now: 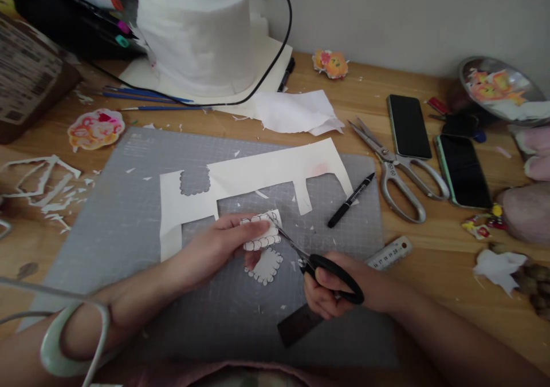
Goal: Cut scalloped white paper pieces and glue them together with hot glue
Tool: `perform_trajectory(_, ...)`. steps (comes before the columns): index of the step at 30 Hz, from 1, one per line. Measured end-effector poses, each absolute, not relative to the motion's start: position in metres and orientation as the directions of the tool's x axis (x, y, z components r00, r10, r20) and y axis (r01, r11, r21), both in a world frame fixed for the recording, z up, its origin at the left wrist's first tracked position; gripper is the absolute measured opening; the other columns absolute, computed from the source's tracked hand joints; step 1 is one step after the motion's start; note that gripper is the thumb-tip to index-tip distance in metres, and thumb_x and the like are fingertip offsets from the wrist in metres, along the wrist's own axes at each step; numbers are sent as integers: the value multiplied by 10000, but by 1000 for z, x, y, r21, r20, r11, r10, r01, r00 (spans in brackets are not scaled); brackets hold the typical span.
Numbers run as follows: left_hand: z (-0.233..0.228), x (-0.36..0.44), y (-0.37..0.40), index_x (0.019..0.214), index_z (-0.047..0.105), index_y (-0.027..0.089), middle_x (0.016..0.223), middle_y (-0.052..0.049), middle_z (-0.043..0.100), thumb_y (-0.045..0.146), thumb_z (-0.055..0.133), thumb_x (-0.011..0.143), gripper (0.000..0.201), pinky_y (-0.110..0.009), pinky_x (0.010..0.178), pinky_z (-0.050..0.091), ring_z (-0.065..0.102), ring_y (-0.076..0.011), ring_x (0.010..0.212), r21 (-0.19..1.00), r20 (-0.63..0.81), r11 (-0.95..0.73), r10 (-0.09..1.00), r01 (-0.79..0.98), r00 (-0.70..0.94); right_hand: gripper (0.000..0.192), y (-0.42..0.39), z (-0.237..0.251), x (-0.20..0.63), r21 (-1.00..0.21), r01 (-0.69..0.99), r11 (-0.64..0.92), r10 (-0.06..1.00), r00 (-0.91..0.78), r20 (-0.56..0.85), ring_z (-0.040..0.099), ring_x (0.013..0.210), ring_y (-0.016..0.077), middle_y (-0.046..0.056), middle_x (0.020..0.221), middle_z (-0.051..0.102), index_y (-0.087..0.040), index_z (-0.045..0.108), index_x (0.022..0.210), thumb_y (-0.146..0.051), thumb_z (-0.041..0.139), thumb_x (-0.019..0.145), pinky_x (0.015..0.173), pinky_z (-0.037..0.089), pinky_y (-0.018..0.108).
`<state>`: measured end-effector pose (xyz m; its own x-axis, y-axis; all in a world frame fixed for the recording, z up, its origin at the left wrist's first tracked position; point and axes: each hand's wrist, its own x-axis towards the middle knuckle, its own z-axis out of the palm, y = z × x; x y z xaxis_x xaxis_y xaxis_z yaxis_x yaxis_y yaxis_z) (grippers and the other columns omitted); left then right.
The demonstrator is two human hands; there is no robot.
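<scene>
My left hand (219,244) pinches a small white paper piece (263,233) with a scalloped outline drawn on it, held above the grey cutting mat (129,226). My right hand (339,287) grips black-handled scissors (320,264) whose blades meet the right edge of that paper piece. Just below lies a cut-out scalloped paper shape (265,265) on the mat. A large cream sheet (258,181) with cut-away sections, one a scalloped hole, lies further back on the mat.
A black marker (350,201) and metal ruler (389,253) lie right of the sheet. Steel shears (397,169) and two phones (408,125) (463,169) sit on the wooden desk. Paper scraps (43,184) at left, tissue roll (195,32) behind, metal bowl (501,86) far right.
</scene>
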<state>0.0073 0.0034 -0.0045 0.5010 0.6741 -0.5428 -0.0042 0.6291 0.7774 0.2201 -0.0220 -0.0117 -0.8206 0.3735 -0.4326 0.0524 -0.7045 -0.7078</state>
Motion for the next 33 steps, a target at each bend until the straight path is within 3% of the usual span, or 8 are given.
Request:
perform_trajectory(6, -4, 8, 3, 585, 546, 172, 498, 24, 520, 382, 454, 818, 327, -232, 532, 370, 473, -119, 502, 782, -568, 621, 681, 45, 462, 496, -25, -17, 221, -728, -20, -685, 414, -833, -368, 407, 465, 79, -65, 396, 355, -183, 354, 553, -605, 428, 804, 455, 297, 204)
perform_trajectory(11, -2, 7, 1, 612, 561, 177, 553, 34, 535, 404, 471, 819, 321, -218, 584, 364, 481, -112, 566, 819, -557, 532, 640, 217, 529, 493, -25, -16, 222, -733, -29, -680, 423, -832, -360, 414, 473, 83, -63, 395, 351, -171, 388, 576, -599, 411, 819, 452, 286, 202)
perform_trajectory(16, -1, 7, 1, 614, 548, 183, 566, 36, 532, 408, 442, 828, 329, -218, 595, 367, 481, -119, 588, 838, -539, 475, 638, 270, 550, 504, -24, -16, 221, -753, -11, -658, 428, -827, -363, 420, 477, 80, -56, 408, 365, -164, 395, 570, -601, 401, 822, 446, 277, 201)
perform_trajectory(33, -5, 5, 2, 608, 545, 173, 547, 21, 533, 437, 471, 812, 342, -225, 531, 345, 455, -112, 528, 817, -533, 555, 622, 158, 573, 489, -26, -17, 221, -771, -20, -637, 449, -822, -350, 413, 441, 80, -70, 376, 358, -180, 370, 559, -583, 391, 836, 465, 312, 221)
